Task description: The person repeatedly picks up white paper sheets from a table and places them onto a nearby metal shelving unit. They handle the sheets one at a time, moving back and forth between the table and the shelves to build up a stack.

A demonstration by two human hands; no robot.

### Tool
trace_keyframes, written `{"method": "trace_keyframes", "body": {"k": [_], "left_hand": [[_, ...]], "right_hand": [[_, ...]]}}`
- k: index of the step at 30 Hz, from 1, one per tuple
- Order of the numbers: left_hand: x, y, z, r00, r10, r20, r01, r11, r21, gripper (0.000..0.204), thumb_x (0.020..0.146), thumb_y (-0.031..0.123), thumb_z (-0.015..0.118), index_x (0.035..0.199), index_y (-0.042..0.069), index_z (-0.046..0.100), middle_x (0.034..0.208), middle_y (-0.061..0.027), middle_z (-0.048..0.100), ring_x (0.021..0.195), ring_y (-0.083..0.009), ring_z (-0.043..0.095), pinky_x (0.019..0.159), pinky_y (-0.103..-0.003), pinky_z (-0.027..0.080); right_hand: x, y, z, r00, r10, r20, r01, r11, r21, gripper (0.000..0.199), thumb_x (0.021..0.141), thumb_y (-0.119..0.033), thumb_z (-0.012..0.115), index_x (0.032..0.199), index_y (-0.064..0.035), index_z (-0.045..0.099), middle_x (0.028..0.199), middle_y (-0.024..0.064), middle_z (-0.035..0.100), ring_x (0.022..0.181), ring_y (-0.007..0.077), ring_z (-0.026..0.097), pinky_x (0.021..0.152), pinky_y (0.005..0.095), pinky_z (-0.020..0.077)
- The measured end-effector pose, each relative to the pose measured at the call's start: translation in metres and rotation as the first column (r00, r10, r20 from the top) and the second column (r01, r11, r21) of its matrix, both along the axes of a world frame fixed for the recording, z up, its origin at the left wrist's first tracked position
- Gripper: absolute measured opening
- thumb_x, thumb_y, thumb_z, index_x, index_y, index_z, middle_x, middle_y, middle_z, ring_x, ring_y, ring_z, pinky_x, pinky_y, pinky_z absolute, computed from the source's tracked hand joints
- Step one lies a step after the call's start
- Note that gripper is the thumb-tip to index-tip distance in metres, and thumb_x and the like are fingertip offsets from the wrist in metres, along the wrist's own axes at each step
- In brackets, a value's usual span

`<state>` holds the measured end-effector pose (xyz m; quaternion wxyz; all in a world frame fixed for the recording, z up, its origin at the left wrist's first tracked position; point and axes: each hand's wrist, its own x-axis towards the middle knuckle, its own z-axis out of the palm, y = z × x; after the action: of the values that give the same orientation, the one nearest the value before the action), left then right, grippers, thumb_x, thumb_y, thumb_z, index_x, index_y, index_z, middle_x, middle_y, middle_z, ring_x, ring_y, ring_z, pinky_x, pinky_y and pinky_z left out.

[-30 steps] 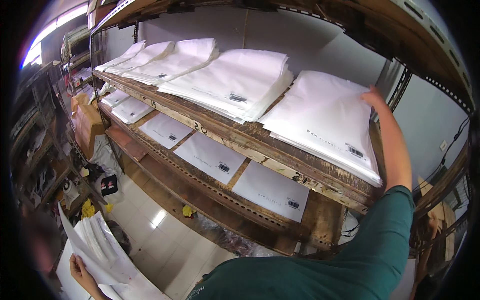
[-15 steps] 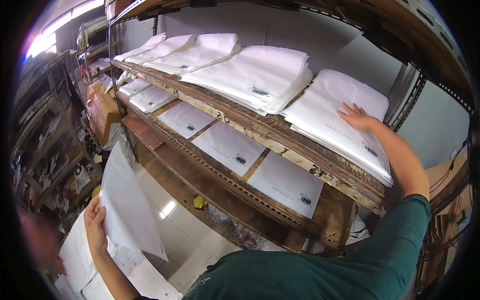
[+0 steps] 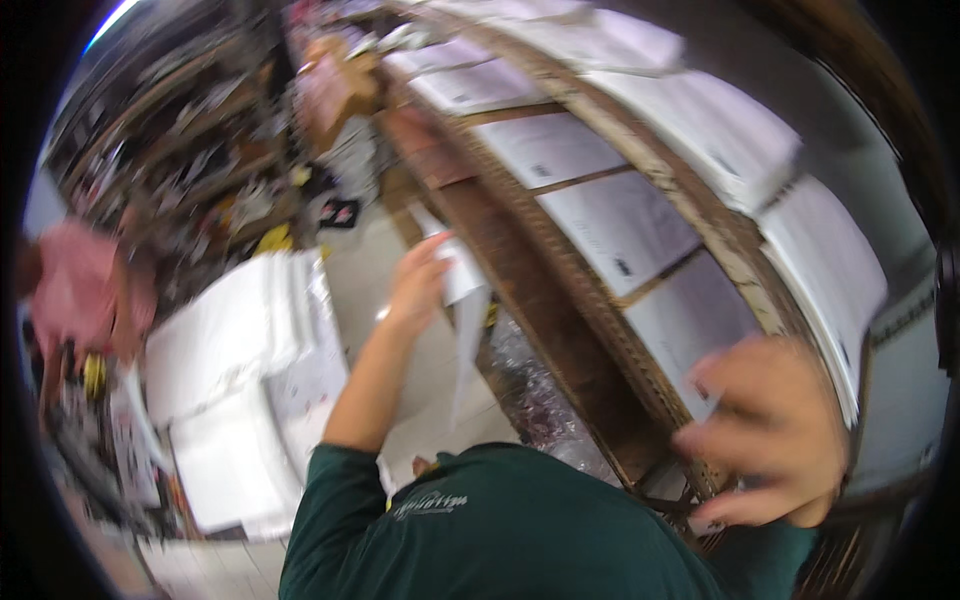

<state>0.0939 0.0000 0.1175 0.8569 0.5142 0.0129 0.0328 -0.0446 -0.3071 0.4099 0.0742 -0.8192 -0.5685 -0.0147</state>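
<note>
My left hand (image 3: 418, 283) is closed on the edge of a white paper sheet (image 3: 464, 280), which hangs down beside the shelf and shows nearly edge-on. My right hand (image 3: 770, 430) is in the air close to the camera, blurred, its fingers spread and holding nothing. It overlaps the view of a flat white sheet (image 3: 690, 310) on the lower shelf. Past it, on the upper shelf, lies a stack of white sheets (image 3: 825, 265). A second stack (image 3: 700, 125) is farther along. Another single sheet with a small dark mark (image 3: 620, 225) rests on the lower shelf.
To the left, white paper piles (image 3: 235, 320) stand low above the tiled floor (image 3: 425, 400). A person in a pink shirt (image 3: 85, 290) is beyond them. Cluttered racks (image 3: 170, 140) and a cardboard box (image 3: 340, 85) are at the back. Clear plastic wrap (image 3: 545, 395) lies under the shelf.
My view has swung left. My right hand has come off the upper-shelf stack and back toward me. The left hand, still holding its sheet, is now close to the lower shelf.
</note>
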Motion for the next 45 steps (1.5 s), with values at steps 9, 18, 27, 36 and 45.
{"method": "trace_keyframes", "body": {"k": [9,18,27,36,45], "left_hand": [[-0.026,-0.061,-0.044,0.984,0.106,0.144,-0.127,0.981,0.148,0.032,0.079,0.007,0.064,0.109,-0.002,0.062,0.094,-0.0115,0.066,0.088,-0.0162,0.063,0.08,-0.029,0.048],[-0.14,0.121,-0.098,0.758,0.652,0.019,-0.486,0.544,0.684,0.037,0.076,0.03,0.068,0.109,0.014,0.059,0.126,-0.0093,0.053,0.112,-0.0269,0.052,0.094,-0.04,0.04],[-0.54,0.398,-0.35,0.533,0.841,0.095,0.346,-0.319,0.883,0.047,0.079,0.026,0.062,0.121,0.007,0.054,0.118,-0.0169,0.057,0.107,-0.0323,0.055,0.091,-0.04,0.044],[-0.499,0.359,-0.265,0.261,0.876,0.406,0.108,-0.445,0.889,0.029,0.095,0.019,0.041,0.109,-0.001,0.058,0.107,-0.0163,0.062,0.094,-0.0332,0.06,0.078,-0.039,0.048],[-0.354,0.298,-0.102,0.296,0.855,0.426,-0.205,-0.379,0.903,0.035,0.094,0.019,0.048,0.122,-0.001,0.05,0.111,-0.0206,0.058,0.1,-0.0313,0.057,0.083,-0.035,0.045]], "right_hand": [[0.073,0.089,-0.288,0.944,-0.265,-0.197,0.315,0.901,0.298,0.046,0.072,-0.015,0.069,0.115,-0.0029,0.059,0.139,0.0273,0.03,0.124,0.0426,0.037,0.1,0.0435,0.0329],[0.125,0.141,-0.33,0.912,-0.365,-0.19,0.411,0.818,0.403,0.063,0.075,0.011,0.044,0.136,-0.0037,0.037,0.125,0.0271,0.049,0.113,0.0398,0.051,0.092,0.0382,0.042],[0.16,0.173,-0.196,0.891,-0.232,-0.389,0.377,0.858,0.35,0.074,0.068,0.004,0.046,0.14,-0.0031,0.029,0.136,0.024,0.039,0.128,0.0347,0.036,0.106,0.0331,0.0271],[0.303,0.051,0.02,0.872,-0.417,-0.256,0.486,0.675,0.555,0.069,0.068,-0.002,0.051,0.136,-0.014,0.043,0.096,0.0053,0.061,0.077,0.0078,0.057,0.07,0.023,0.0485],[0.389,-0.311,0.065,0.408,-0.786,-0.464,0.705,-0.052,0.708,0.079,0.058,-0.001,0.051,0.136,-0.0093,0.041,0.122,0.0111,0.051,0.107,0.0222,0.049,0.086,0.0298,0.0413]]}}
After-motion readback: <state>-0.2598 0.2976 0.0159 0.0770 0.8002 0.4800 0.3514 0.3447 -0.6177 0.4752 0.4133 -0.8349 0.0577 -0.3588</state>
